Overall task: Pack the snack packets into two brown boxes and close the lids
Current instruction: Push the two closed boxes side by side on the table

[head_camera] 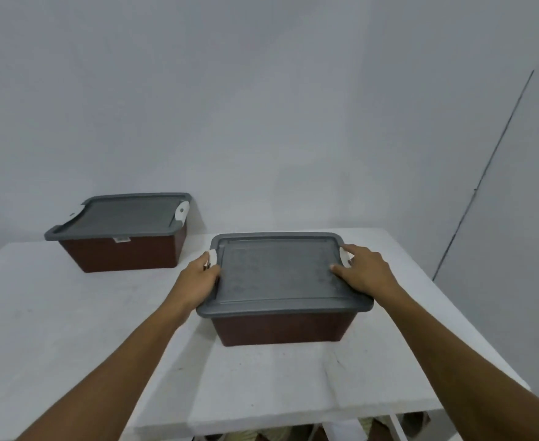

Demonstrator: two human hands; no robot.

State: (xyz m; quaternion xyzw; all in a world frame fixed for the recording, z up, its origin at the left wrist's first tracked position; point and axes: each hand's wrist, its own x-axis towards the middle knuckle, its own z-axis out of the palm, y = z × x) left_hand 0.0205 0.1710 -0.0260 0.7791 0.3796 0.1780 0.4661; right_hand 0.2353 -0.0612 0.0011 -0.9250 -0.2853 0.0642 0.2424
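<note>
Two brown boxes stand on the white table, each covered by a grey lid. The near box [281, 329] is in the middle right, under its lid [277, 275]. My left hand [199, 278] grips the lid's left edge at the white latch [212, 259]. My right hand [365, 270] rests on the right edge, fingers over the other white latch [345, 257]. The far box [118, 253] sits at the back left, with its lid [125, 214] on and white latches at both ends. No snack packets are visible.
The white table [71, 313] meets a pale wall at the back. Its right edge [472, 329] drops off beside the near box. Below the front edge, some objects on a lower shelf [373, 428] show.
</note>
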